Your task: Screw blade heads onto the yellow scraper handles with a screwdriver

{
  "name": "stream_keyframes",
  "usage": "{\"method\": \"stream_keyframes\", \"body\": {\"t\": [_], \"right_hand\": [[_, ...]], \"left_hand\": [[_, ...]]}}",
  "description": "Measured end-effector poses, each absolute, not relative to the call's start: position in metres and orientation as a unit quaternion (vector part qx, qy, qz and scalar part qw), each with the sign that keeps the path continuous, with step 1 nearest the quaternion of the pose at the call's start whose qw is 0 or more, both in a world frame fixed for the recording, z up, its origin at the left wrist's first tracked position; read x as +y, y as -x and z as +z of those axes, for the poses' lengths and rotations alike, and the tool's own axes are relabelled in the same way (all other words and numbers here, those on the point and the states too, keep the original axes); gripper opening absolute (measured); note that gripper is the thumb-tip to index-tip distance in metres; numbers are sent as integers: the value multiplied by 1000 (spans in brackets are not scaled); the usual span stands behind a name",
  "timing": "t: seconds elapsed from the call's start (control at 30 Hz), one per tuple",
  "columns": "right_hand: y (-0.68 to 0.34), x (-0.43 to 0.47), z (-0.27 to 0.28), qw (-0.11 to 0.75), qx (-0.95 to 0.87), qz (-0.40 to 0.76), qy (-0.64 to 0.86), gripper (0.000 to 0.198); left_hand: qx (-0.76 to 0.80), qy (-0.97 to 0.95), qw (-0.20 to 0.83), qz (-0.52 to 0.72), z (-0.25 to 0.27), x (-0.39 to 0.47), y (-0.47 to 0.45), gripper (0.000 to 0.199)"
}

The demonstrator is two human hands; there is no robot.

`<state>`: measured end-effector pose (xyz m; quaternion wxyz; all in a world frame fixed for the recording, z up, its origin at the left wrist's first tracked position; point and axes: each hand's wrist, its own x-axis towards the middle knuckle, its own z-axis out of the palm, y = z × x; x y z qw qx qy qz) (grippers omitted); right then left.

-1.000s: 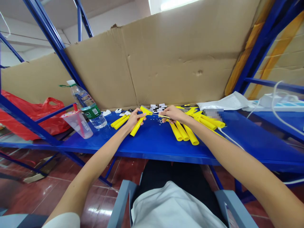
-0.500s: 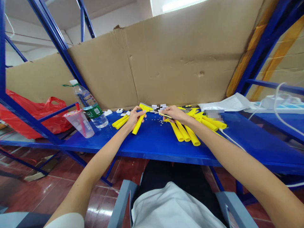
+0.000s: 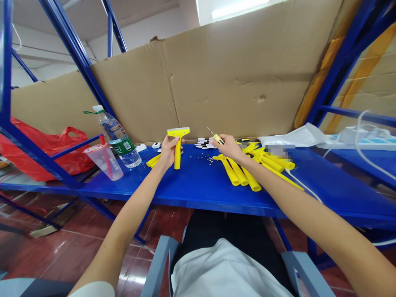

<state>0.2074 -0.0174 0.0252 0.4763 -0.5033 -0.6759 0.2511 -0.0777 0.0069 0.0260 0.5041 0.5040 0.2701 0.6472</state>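
My left hand (image 3: pixel 168 151) grips a yellow scraper (image 3: pixel 177 153) by its handle, held upright with its wide head and metal strip at the top. In my right hand (image 3: pixel 228 146) is a screwdriver (image 3: pixel 218 139) with a yellow and black handle, its thin shaft pointing up and left. Small screws (image 3: pixel 210 159) lie scattered on the blue table between the hands. Behind them sits a pile of black-and-white flat pieces (image 3: pixel 205 143). Several yellow scrapers (image 3: pixel 241 173) lie under and beside my right forearm, and more yellow handles (image 3: pixel 153 161) lie by my left hand.
On the left stand a water bottle (image 3: pixel 122 142), a plastic cup with a red straw (image 3: pixel 107 163) and a red bag (image 3: pixel 55 152). A cardboard wall (image 3: pixel 216 82) closes the back. A white plastic packet (image 3: pixel 291 135), a power strip (image 3: pixel 371 142) and cables are on the right.
My left hand has moved slightly left and turned the scraper upright, its head facing me. My right hand has lifted the screwdriver, whose tip has swung upward, away from the table.
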Motion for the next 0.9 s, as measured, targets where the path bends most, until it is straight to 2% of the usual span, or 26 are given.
{"method": "stream_keyframes", "body": {"t": [0.3, 0.4, 0.57, 0.7, 0.9], "right_hand": [[-210, -3, 16, 455, -706, 121, 530, 33], [-219, -1, 16, 406, -719, 78, 558, 31], [-241, 4, 19, 296, -717, -11, 631, 41], [-262, 11, 19, 227, -710, -68, 663, 38], [-284, 21, 15, 139, -684, -22, 716, 39]], "left_hand": [[241, -549, 527, 603, 21, 5, 73, 46], [250, -570, 509, 595, 18, 6, 70, 48], [266, -615, 463, 580, 17, 3, 66, 56], [278, -627, 457, 567, 17, 1, 65, 56], [282, -619, 478, 556, 18, 1, 66, 54]]}}
